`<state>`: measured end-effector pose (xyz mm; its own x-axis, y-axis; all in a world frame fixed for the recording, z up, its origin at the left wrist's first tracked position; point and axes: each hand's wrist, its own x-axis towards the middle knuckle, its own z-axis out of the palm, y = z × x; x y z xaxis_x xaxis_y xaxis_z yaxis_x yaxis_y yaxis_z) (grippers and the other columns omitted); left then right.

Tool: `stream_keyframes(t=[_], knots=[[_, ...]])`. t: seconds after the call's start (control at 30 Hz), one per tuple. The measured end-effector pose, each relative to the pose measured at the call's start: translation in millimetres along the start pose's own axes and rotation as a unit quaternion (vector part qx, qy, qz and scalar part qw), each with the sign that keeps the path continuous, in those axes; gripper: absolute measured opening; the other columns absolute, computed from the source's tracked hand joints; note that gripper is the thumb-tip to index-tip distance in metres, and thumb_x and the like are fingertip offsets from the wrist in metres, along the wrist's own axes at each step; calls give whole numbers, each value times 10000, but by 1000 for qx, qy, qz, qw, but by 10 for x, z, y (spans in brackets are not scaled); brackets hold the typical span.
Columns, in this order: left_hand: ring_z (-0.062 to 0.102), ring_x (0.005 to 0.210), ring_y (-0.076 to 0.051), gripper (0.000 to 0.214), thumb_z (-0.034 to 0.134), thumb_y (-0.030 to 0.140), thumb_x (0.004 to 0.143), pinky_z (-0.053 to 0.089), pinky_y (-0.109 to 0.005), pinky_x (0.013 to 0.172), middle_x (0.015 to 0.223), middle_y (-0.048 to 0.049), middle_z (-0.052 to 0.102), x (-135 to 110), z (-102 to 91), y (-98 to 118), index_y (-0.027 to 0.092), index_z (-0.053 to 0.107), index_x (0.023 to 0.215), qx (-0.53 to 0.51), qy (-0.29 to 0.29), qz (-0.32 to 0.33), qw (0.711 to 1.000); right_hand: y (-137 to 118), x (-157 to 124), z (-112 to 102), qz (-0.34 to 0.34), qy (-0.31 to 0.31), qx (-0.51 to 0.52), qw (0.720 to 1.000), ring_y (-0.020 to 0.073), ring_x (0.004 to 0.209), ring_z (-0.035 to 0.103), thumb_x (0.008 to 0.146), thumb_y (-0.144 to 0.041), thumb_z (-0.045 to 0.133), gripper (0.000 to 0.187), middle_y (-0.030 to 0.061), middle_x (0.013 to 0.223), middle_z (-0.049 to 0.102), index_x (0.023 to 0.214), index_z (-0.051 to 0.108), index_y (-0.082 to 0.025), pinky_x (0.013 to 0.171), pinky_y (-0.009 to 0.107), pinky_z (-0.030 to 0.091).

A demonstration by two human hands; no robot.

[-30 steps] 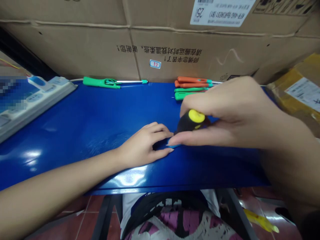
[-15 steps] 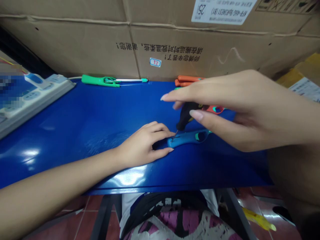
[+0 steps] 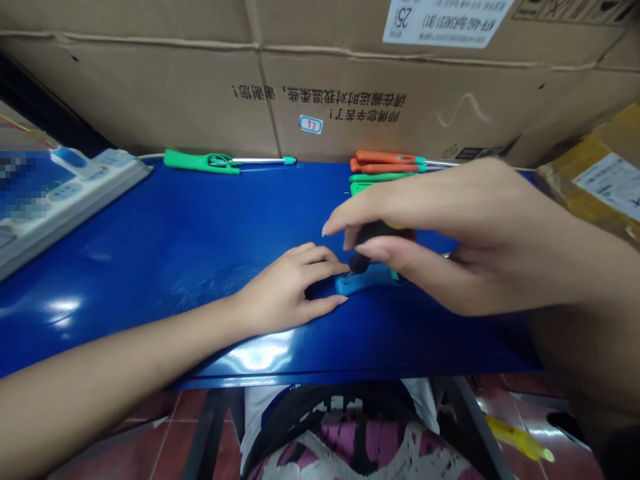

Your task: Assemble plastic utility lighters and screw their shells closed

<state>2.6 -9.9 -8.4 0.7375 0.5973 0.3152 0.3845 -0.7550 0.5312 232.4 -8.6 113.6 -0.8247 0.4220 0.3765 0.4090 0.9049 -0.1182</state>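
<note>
Nearest is the person's lap, in purple, grey and black patterned cloth (image 3: pixel 373 443), below the front edge of the blue worktop (image 3: pixel 170 227). On the tiled floor to the right lies a yellow object (image 3: pixel 520 438).

The left hand (image 3: pixel 287 293) rests on the worktop. Its grip has thumb and forefinger apart, 1 on each side of the end of a blue handle (image 3: pixel 367 280); I cannot tell whether they press on it. The blue handle lies flat on the worktop, partly hidden by the right hand (image 3: pixel 475 240). That hand's grip is closed on a tilted black screwdriver (image 3: pixel 380 231), thumb against it and forefinger tip standing clear. The thin shaft meets the blue handle near its left end.

Beyond are green handles (image 3: pixel 363 189), then 2 orange handles (image 3: pixel 383 158) side by side. A green lighter (image 3: pixel 193 162) lies farther left, near a white power strip (image 3: pixel 95 197) with a plug (image 3: pixel 75 162) in it.

Behind stands a large cardboard box (image 3: pixel 175 87) bearing a "33" sticker (image 3: pixel 311 125), with a yellow-taped parcel (image 3: pixel 560 173) at right.
</note>
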Motion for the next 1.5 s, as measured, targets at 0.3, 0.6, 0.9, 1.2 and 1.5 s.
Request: stream_keyframes(t=[0.3,0.6,0.9,1.2,1.5], knots=[[647,1120,-254,341,676,345,973,525,-428,997,1214,-103,696,-1,5,-11,181,682,1273,-5,-2,4,1000,46,23,62,50,-10,44,998,151,812,702,1037,-228,365,333,42,1152,732,1270,599,-193,754,312,513],[671,1064,-244,315,673,358,969,541,-401,965,1157,-81,713,-1,6,-8,195,690,1237,-7,5,9,1000,64,1,68,26,62,-91,994,166,670,655,1047,-598,429,527,7,709,673,807,689,-209,647,321,475],[664,1079,-237,324,692,328,961,542,-397,970,1174,-84,710,1,3,6,187,682,1253,6,6,9,1000,65,-22,-36,17,14,-31,999,93,568,603,1046,-417,490,255,-53,805,699,1067,668,-235,635,251,482],[658,1127,-256,356,683,354,971,526,-430,1018,1260,-112,695,-9,13,-18,175,680,1279,6,3,8,1000,60,13,172,46,117,-46,991,179,948,747,1033,-438,561,288,18,1028,784,1144,716,-222,825,273,559],[650,1033,-221,331,707,338,957,531,-372,951,1133,-89,702,6,-7,-34,167,686,1241,1,12,29,999,18,-62,-136,45,-45,-8,998,210,1035,732,991,-250,500,392,26,1250,746,1372,592,-259,829,326,570]])
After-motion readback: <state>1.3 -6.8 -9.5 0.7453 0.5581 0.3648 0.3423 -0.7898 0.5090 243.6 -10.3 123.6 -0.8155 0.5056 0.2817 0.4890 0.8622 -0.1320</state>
